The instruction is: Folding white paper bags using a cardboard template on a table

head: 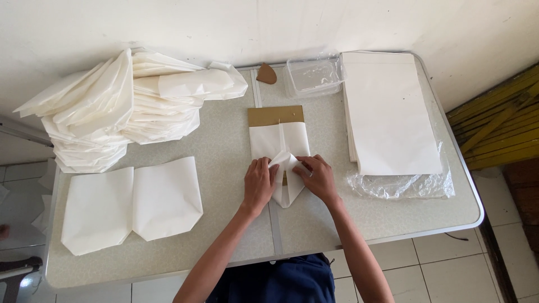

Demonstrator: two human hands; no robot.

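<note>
Centrally, two hands fold a white paper bag at the surface's middle.
Left hand and right hand both pinch its near flaps; cardboard template protrudes beyond.

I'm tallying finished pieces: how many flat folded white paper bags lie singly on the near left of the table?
2. One flat bag lies at the near left; the second flat bag sits beside it on its right, edges meeting or slightly overlapping. Others may be hidden in the heap behind.
</note>
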